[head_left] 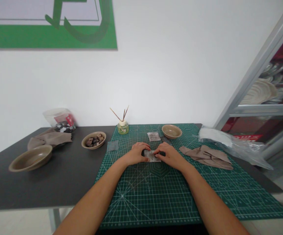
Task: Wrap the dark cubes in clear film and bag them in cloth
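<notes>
Right now, your right hand [169, 156] looks closed in a pinch, with thumb and fingers drawn together on a short dark piece [162, 153]. Your left hand [135, 154] curves around the other side of a small greyish patch [152, 158], thumb near its lower edge and fingers near its upper edge; I cannot tell whether those fingertips grip anything or only press down. That patch lies flat between your hands on the green cutting mat [156, 202] and carries dark marks. A second marked square [153, 136] lies just beyond it, and a blue-grey square [112, 146] sits off to the left; how much is left to do, you cannot judge from this view. Behind your right hand stands a shallow bowl [172, 132], while a brown cloth [206, 157] lies crumpled to the right, near a clear plastic bag [231, 143] with something white inside. Over on your left, a small bowl [84, 143] holds brown and dark blocks [94, 141], a larger bowl [31, 160] rests nearer you, and a clear tub [54, 114] contains black and white pieces [64, 126].
</notes>
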The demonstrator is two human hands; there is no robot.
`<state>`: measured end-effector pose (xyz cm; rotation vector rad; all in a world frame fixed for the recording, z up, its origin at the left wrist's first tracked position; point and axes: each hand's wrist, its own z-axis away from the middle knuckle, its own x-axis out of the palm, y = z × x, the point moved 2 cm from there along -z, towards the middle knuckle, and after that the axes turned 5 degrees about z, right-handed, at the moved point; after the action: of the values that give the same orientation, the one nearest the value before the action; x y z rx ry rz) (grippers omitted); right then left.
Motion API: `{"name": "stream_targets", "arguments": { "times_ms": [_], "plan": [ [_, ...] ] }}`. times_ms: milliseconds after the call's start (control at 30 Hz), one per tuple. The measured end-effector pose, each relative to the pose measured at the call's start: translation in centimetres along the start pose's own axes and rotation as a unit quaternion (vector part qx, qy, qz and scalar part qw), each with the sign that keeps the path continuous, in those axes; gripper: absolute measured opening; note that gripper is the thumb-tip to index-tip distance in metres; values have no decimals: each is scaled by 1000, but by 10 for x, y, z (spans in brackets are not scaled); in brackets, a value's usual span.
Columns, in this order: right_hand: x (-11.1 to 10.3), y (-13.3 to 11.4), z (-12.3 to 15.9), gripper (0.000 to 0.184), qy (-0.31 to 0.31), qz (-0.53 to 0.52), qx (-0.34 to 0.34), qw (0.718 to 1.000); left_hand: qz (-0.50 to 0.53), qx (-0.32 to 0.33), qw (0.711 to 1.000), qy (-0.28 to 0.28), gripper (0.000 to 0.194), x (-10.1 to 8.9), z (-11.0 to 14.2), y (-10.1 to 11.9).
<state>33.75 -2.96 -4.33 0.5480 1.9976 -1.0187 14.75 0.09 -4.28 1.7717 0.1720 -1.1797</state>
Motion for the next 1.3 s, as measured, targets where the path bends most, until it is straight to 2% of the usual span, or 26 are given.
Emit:
{"name": "stream_targets", "arguments": {
  "times_ms": [233, 567, 767, 933, 1100, 1300],
  "plan": [
    [-1, 11, -2, 10, 66, 45, 23, 997, 6, 4, 1000, 0, 38, 0, 0, -1],
    [2, 11, 3, 10, 42, 63, 16, 997, 1, 2, 1000, 1, 39, 0, 0, 0],
    [8, 1, -2, 11, 21, 72, -7, 997, -5, 6, 1000, -1, 40, 2, -1, -3],
    [5, 4, -1, 8, 33, 84, 21, 996, 2, 5, 1000, 0, 38, 1, 0, -1],
    [5, 5, 0, 10, 16, 58, 7, 998, 2, -3, 1000, 0, 39, 0, 0, 0],
    [2, 4, 0, 8, 28, 69, 26, 997, 6, -4, 1000, -4, 39, -1, 1, 3]
  ]
}}
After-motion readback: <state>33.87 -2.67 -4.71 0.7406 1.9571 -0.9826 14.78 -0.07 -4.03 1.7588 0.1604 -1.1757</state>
